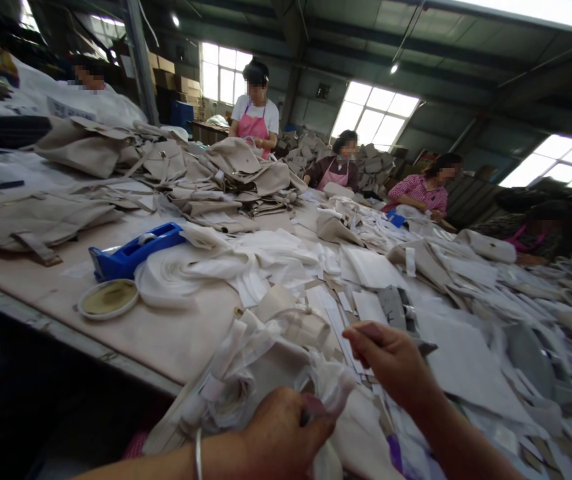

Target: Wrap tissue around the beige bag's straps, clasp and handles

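A light beige bag (pixel 286 360) lies at the table's near edge, partly wrapped in thin white wrapping sheet (pixel 333 383). My left hand (pixel 286 427), with a bracelet on its wrist, is closed over the near side of the bag, thumb and fingers gripping the white wrapping sheet. Just above and right of the bag, my right hand (pixel 391 360) is raised with thumb and fingertips pinched together. Whatever is between those fingertips, if anything, is too small to make out. Rolled white wrap (pixel 231 400) sits against the bag's left side.
A blue tape dispenser (pixel 136 253) and a round shallow dish (pixel 109 298) lie left of a white wrap roll (pixel 166 277). A grey tape dispenser (pixel 399 310) stands beyond my right hand. Beige bags (pixel 236 173) are heaped behind. Several people work across the table.
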The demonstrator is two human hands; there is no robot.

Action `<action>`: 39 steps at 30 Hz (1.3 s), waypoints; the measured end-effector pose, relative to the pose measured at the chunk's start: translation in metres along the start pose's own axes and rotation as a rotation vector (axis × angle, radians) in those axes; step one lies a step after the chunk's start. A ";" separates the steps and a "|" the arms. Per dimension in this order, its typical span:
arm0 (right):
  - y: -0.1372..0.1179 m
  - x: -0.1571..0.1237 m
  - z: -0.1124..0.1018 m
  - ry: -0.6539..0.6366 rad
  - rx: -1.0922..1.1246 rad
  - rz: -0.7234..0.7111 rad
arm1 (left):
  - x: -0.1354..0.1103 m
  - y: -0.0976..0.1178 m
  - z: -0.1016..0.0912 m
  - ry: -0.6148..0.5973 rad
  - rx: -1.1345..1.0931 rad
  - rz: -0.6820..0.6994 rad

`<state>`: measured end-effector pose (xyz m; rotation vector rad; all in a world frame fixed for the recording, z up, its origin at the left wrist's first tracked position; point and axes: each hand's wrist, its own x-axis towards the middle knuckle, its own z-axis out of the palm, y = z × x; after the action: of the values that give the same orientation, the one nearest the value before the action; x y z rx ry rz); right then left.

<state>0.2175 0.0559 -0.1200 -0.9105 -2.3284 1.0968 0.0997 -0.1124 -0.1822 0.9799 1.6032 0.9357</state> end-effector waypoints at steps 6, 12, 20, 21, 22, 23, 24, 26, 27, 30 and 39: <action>-0.040 0.007 -0.021 -0.349 -0.476 -0.347 | 0.001 -0.001 0.002 0.058 0.108 -0.065; -0.059 0.012 0.022 -0.878 -0.440 -0.354 | 0.004 -0.004 0.000 0.036 0.150 0.038; -0.040 0.028 0.033 -0.960 -0.523 -0.171 | 0.007 -0.008 0.003 0.016 0.148 -0.016; -0.040 0.028 0.035 -0.954 -0.537 -0.165 | 0.007 -0.008 0.003 0.024 0.150 -0.032; -0.040 0.027 0.036 -0.949 -0.553 -0.168 | 0.007 -0.008 0.004 0.032 0.146 -0.049; -0.041 0.026 0.037 -0.943 -0.571 -0.177 | 0.007 -0.008 0.004 0.041 0.133 -0.064; -0.041 0.026 0.038 -0.937 -0.590 -0.191 | 0.006 -0.008 0.005 0.046 0.112 -0.075; -0.042 0.024 0.040 -0.923 -0.630 -0.213 | 0.006 -0.007 0.005 0.046 0.066 -0.089; -0.042 0.023 0.041 -0.912 -0.648 -0.221 | 0.006 -0.006 0.005 0.047 0.052 -0.091; -0.040 0.019 0.043 -0.870 -0.696 -0.264 | 0.007 -0.005 0.005 0.052 0.077 -0.090; -0.015 0.004 0.035 -0.752 -0.582 -0.679 | 0.012 -0.008 0.004 0.008 0.110 0.049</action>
<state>0.1881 0.0329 -0.1296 0.2628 -3.2726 0.4967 0.0999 -0.1044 -0.1943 1.0968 1.6589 0.8928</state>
